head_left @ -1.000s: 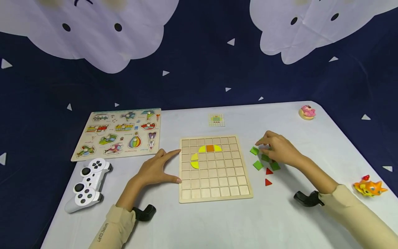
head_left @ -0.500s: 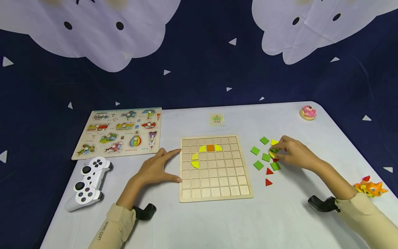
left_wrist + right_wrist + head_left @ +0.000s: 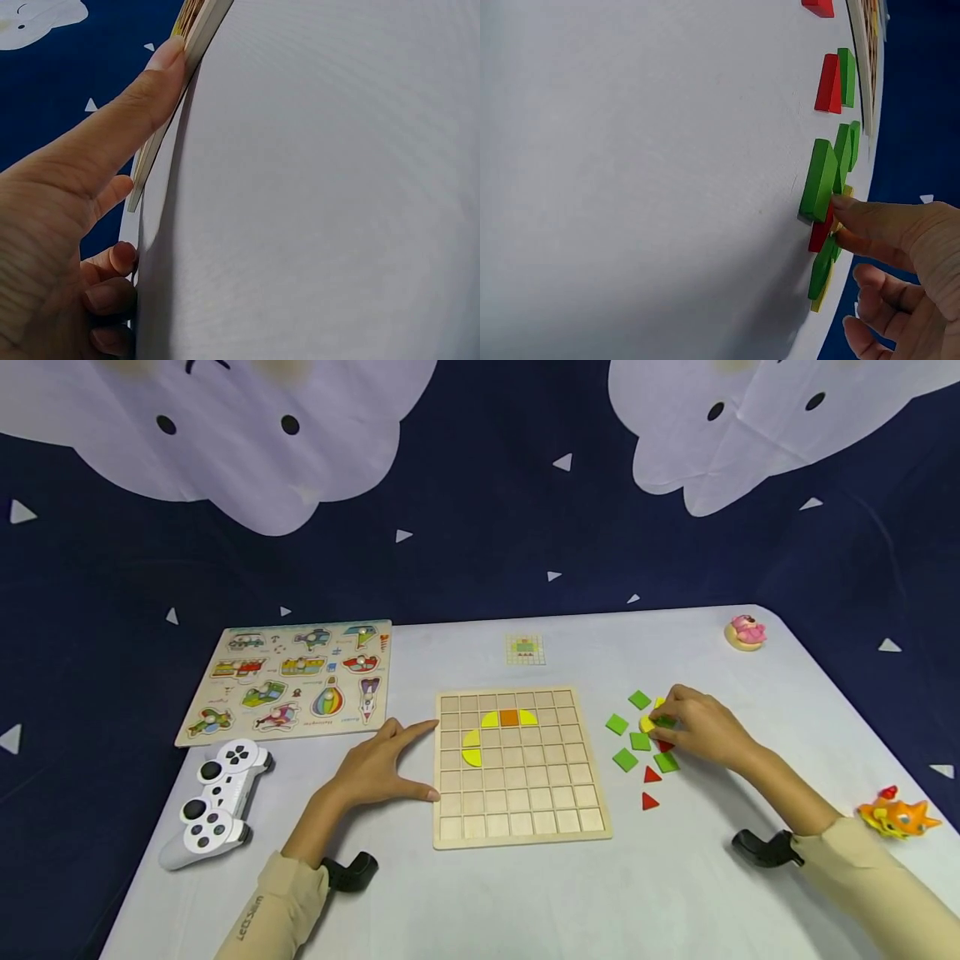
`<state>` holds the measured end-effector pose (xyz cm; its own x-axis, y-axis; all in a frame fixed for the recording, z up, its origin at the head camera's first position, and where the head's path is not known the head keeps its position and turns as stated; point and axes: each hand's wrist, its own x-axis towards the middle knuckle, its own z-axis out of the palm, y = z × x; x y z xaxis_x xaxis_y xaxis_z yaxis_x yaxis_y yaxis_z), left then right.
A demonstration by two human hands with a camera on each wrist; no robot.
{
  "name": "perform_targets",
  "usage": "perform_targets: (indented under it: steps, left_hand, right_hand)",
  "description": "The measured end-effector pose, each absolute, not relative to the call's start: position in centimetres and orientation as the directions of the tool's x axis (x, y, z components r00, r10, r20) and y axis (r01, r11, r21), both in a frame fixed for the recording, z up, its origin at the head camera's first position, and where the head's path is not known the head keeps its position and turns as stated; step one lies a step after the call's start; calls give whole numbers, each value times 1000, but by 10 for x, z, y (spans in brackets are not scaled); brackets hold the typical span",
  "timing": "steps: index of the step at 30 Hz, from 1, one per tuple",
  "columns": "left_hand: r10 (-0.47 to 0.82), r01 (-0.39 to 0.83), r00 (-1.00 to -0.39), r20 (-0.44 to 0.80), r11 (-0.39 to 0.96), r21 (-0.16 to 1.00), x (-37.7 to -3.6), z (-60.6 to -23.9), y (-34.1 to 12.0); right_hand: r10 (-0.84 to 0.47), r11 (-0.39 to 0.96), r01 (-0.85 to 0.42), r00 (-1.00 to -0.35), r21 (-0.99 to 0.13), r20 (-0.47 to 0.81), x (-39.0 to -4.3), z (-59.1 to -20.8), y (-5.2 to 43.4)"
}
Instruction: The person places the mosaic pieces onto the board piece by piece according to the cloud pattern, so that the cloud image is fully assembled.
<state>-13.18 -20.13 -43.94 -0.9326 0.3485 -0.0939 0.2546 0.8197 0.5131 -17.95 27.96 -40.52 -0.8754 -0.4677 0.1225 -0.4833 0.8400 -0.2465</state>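
Yellow piece in right hand

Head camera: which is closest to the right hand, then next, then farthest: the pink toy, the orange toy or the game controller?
From the right hand:
1. Pink toy, at the table's far right corner.
2. Orange toy, at the right edge, nearer the person.
3. Game controller, far across on the left side.
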Motion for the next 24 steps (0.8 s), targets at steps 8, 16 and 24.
perform_targets:
  steps: [8,16,24]
  left_hand:
    - [349,261,-933,-86,823,505,-132,-441,-202]
    - [352,267,-933,-78,820,507,-131,-441,-201]
    - [349,264,-933,-82,823,503,-132,-441,-201]
  right_hand:
    - [-469,835,-487,-873,-255,133,-184,-407,272]
    - [-396,871,-429,-901,-237,176,-184,-411,266]
    - [-395,867,-408,-913,-288,105,-179,-403,271]
